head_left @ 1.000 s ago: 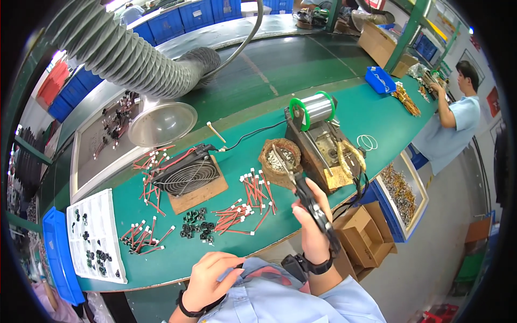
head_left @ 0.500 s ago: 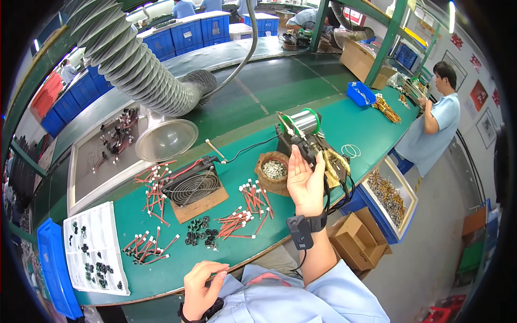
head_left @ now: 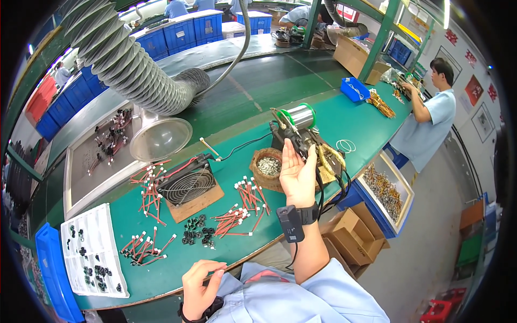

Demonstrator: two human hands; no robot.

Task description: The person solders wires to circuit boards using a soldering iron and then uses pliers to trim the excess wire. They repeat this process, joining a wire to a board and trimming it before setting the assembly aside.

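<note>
My right hand [head_left: 298,173] is held palm up with fingers stretched out, holding nothing. It hovers in front of the soldering stand with black wire-feed parts [head_left: 288,132] and the solder wire spool [head_left: 299,116]. Just left of it sits a round brown bowl [head_left: 267,168] of small metallic pieces. My left hand [head_left: 200,284] is off the bench's near edge, close to my body. Its fingers are loosely bent, the thumb a little apart from them, with no object visible. Nearest to it are black connector parts [head_left: 198,231] and red-and-black wire leads with white plugs [head_left: 233,219].
A fan with a spiral guard [head_left: 188,187] stands on a wooden board. The fume hood [head_left: 161,139] hangs over the bench. A white tray [head_left: 110,237] lies at left, beside a blue bin [head_left: 54,269]. An open cardboard box [head_left: 358,234] sits below right. A co-worker [head_left: 428,121] stands far right.
The whole view has shifted slightly left. Both my hands keep nearly the same poses. The co-worker's hands have moved a little at the far end of the bench.
</note>
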